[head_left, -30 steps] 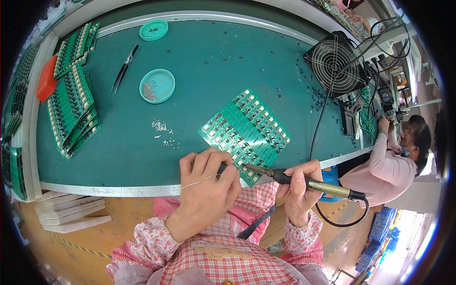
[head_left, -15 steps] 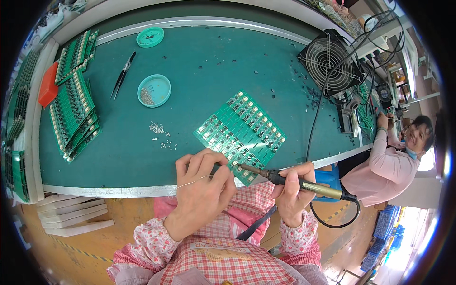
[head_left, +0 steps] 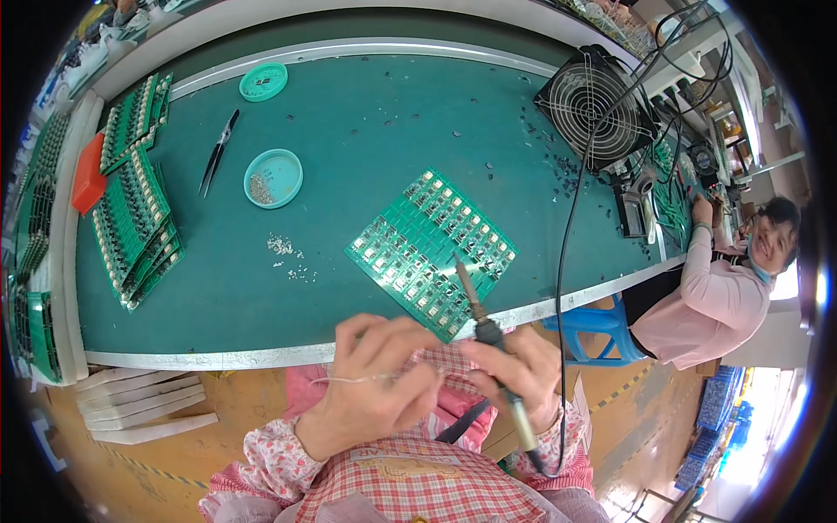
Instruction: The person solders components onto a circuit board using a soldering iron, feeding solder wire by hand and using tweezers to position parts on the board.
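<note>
A green circuit board panel with rows of white and black parts lies on the bench near its front edge. My right hand grips a soldering iron by its dark collar. The iron's tip points away from me over the right half of the panel; I cannot tell whether it touches. My left hand is in front of the bench edge, apart from the panel, its fingers curled round a thin solder wire. The wire's loose end sticks out to the left.
Stacked circuit boards stand at the left beside a red box. Tweezers, a teal dish and a green dish lie farther back. A fan stands far right; the iron's cable hangs nearby. A co-worker sits at right.
The iron has swung from lying sideways to pointing away from me, its tip moving up and right across the panel. My left hand has drawn back from the panel with the solder wire.
</note>
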`<state>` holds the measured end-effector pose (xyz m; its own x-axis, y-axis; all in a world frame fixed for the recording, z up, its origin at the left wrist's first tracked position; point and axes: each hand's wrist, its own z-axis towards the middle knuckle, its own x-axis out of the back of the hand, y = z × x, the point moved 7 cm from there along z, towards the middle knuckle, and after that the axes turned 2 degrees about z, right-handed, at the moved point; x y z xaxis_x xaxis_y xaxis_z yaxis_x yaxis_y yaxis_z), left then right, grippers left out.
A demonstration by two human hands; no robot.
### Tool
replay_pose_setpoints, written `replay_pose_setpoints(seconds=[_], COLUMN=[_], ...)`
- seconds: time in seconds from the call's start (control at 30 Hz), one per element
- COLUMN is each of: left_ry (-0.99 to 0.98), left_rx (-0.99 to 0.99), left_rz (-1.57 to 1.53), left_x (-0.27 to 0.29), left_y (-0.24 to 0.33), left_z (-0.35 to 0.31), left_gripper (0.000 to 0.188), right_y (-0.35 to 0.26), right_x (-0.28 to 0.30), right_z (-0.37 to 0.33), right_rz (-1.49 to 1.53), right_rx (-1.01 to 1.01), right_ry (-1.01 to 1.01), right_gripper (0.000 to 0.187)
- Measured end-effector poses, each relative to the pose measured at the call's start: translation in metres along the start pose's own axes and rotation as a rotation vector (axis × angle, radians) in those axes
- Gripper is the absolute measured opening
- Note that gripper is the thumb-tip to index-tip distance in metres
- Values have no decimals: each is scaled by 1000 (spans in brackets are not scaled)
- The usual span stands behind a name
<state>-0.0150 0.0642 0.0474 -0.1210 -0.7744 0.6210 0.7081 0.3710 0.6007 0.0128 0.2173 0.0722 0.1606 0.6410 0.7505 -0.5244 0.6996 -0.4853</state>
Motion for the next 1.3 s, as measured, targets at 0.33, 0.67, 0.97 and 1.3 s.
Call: replay_pose_setpoints(seconds=[0.33, 0.67, 0.97, 1.3], left_ry=[-34, 139, 148, 161], left_rx=[97, 144, 136, 133], left_rz=[75, 46, 62, 102], left_x=[4, -3, -9, -11], left_y=[-5, -14, -17, -17], left_z=[-12, -9, -10, -8], left_gripper=[21, 20, 19, 19], right_y=[0, 2, -2, -3], right_x=[-3, 16, 10, 5], right_z=[-16, -27, -23, -17], right_rz=[-80, 210, 253, 210], right_rx=[46, -136, -103, -45], right_ry=[-37, 239, 219, 158], right_gripper=[37, 18, 13, 16])
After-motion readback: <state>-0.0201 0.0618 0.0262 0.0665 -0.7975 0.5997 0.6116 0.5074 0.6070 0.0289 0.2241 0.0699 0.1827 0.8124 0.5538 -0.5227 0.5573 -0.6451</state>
